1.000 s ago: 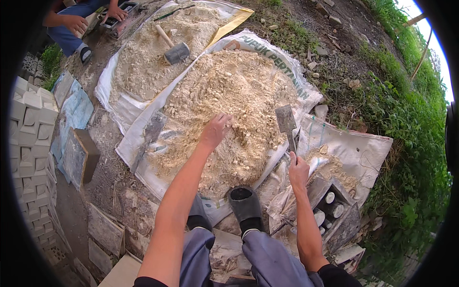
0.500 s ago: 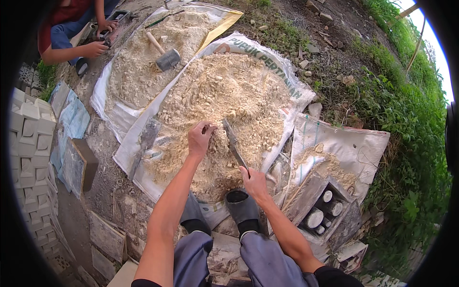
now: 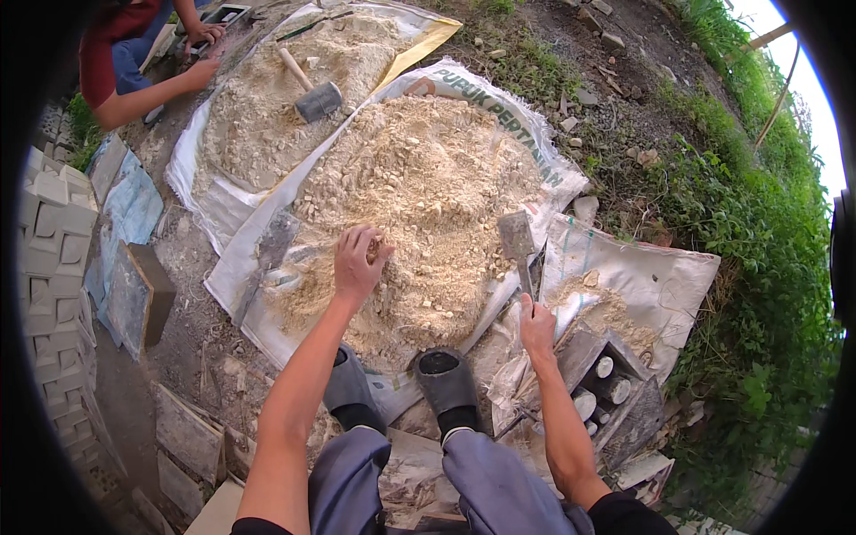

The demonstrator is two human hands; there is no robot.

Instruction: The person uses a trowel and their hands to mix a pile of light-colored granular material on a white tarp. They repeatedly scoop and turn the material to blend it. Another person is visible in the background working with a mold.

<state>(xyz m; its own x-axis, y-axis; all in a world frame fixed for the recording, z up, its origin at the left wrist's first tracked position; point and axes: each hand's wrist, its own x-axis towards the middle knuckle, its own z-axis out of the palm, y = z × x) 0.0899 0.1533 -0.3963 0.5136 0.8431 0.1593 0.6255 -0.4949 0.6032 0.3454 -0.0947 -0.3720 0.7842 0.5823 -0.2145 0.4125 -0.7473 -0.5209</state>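
A heap of crumbly tan earth (image 3: 437,169) covers a white woven sack (image 3: 234,283) in front of my feet. Over the heap's near left part, my left hand (image 3: 358,263) curls its fingers round what looks like a tan lump (image 3: 378,247), partly hidden by the fingers. My right hand (image 3: 538,328) grips the handle of a trowel (image 3: 515,235) with a flat, dusty, rectangular blade. That blade is raised at the heap's right edge, apart from my left hand.
A mallet (image 3: 317,102) lies on a second tan heap (image 3: 259,134) at far left, near a co-worker's hand (image 3: 203,73). To my right, a wooden mould box (image 3: 635,357) holds pale cylinders, beside another sack (image 3: 669,276). Stacked pale blocks (image 3: 55,241) and boards (image 3: 143,294) stand left.
My right hand has swung the trowel right, off the heap's middle, turning its blade face into view. The left hand has shifted slightly left and its fingers have spread. The co-worker's arms have moved.
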